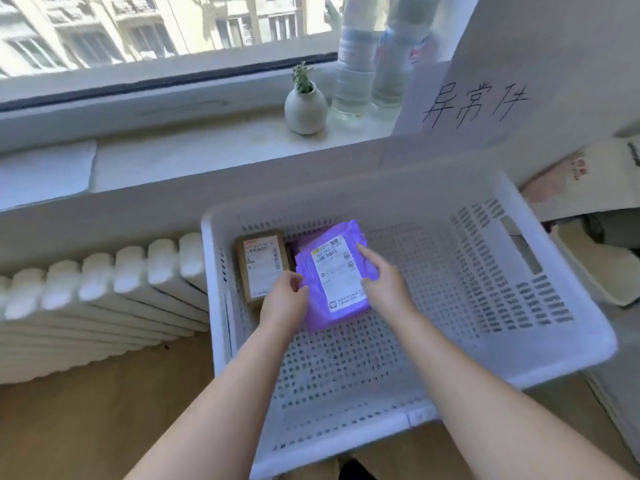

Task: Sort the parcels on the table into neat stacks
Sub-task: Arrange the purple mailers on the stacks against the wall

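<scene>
Head view: the white basket (381, 192) is the biggest thing in front of me. Its high walls mean anything I move has to lift over the rim, and the bare mesh floor to my right gives room for another stack. The purple bag (337, 271) sits toward the far left corner, over a second purple parcel and just beside the cardboard box (261, 268). I judge the bag light, soft and slick, likely to sag and slide, so opposite edges are the place to hold it. The box looks stiff and should stack squarely. My left hand (284, 299) pinches the bag's left edge. My right hand (384, 282) grips its right edge, thumb on the label.
</scene>
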`<state>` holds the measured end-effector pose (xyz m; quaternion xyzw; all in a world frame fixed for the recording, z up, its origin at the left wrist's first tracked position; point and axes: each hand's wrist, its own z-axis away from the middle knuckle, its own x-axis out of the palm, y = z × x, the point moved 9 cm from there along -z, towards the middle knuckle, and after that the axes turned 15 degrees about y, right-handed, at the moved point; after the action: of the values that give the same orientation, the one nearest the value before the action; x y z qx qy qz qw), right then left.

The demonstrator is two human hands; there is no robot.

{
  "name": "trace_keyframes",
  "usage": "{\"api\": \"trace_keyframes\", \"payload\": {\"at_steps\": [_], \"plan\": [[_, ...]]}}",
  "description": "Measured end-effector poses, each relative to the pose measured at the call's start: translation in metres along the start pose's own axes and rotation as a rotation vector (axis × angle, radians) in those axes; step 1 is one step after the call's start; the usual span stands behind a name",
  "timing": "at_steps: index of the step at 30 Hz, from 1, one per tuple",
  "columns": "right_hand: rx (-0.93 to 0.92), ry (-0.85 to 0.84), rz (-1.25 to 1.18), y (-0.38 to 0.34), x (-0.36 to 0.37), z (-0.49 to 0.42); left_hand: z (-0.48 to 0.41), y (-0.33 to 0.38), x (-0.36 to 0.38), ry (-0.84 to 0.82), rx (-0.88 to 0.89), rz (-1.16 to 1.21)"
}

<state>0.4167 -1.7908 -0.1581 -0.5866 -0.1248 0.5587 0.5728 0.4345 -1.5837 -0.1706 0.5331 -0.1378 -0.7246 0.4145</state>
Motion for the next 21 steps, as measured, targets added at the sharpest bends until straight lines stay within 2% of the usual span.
{"api": "trace_keyframes", "payload": {"at_steps": [5,10,13,15,18,21], "plan": [[-0.007,-0.063,0.091,0.019,0.06,-0.068,-0.042,-0.004,0.008,0.138,0.117,-0.265],[-0.126,-0.202,0.38,0.053,0.114,-0.087,-0.056,-0.017,0.028,0.067,0.328,-0.537],[-0.298,-0.224,0.725,0.059,0.125,-0.093,-0.057,-0.02,0.03,0.092,0.367,-0.579],[-0.359,-0.256,0.857,0.061,0.131,-0.096,-0.057,-0.025,0.031,0.102,0.354,-0.576],[-0.317,-0.341,0.892,0.069,0.138,-0.099,-0.054,-0.031,0.033,0.089,0.333,-0.567],[-0.278,-0.354,0.87,0.068,0.136,-0.097,-0.052,-0.03,0.032,0.074,0.364,-0.585]]}}
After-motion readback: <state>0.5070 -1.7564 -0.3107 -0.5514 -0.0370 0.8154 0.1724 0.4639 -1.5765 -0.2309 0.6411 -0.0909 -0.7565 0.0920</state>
